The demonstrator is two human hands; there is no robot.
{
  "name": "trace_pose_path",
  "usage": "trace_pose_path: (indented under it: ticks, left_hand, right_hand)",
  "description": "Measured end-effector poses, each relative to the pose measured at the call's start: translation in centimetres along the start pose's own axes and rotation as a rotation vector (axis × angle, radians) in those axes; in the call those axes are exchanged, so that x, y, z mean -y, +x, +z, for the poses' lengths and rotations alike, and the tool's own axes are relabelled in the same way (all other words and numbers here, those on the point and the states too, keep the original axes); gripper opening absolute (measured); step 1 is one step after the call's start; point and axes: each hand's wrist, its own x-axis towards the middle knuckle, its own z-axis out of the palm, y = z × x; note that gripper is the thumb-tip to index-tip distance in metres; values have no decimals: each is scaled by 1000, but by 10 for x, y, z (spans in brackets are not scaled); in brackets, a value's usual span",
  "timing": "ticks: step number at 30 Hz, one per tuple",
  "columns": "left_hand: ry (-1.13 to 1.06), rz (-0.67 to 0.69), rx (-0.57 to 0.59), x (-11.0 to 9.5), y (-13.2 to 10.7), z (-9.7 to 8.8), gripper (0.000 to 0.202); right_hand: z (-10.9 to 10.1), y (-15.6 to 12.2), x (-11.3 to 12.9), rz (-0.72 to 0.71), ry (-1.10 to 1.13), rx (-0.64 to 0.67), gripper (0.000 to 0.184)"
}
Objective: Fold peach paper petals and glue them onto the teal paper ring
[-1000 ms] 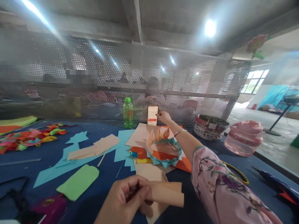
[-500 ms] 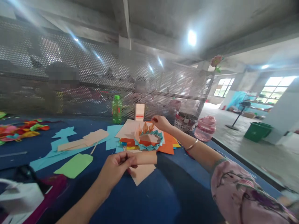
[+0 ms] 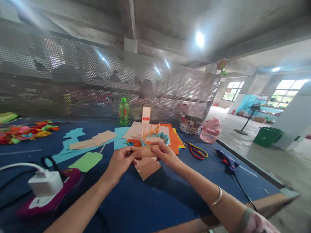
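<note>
Two grips in view. The left grip (image 3: 122,161) and right grip (image 3: 165,157) are both closed on one tan paper strip (image 3: 145,150), pinching it from opposite ends, with fingers curled around it and the two hands close together. The strip is held level between them, above one loose tan paper sheet (image 3: 147,168) lying on the blue bench (image 3: 136,197).

Just beyond the strip sits one paper ring (image 3: 164,139) with teal trim and orange folded points. It rests on a stack of coloured paper sheets (image 3: 173,145), orange on top at the edge.

Behind that: one green plastic bottle (image 3: 123,111) and one blurred white card (image 3: 146,114). Farther right, one woven basket (image 3: 191,124) beside one pink plastic jar (image 3: 210,130). Nearer my right grip: scissors (image 3: 195,152) with red and yellow handles, and one blue glue gun (image 3: 227,161) with its cord.

Left side: pale blue paper cutouts (image 3: 73,150), one green paper piece (image 3: 86,161), a heap of multicoloured scraps (image 3: 21,131), and one white charger (image 3: 45,183) on a magenta case (image 3: 58,191).
</note>
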Motion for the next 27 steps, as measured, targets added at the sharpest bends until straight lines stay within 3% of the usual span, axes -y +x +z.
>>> trace_pose_path:
  ticks: [6,21,27]
  left_hand:
    - [53,0,26,2,-1,1,23]
    - [38,-67,93,-2,-5,6,26]
    - [-34,-113,52,-2,-5,7,25]
  right_hand:
    - [-1,-7,-12,-47,36,-22,42]
    - [-1,-11,-16,-25,-25,-112,43]
    - [1,-15,-14,-59,-63,-108,41]
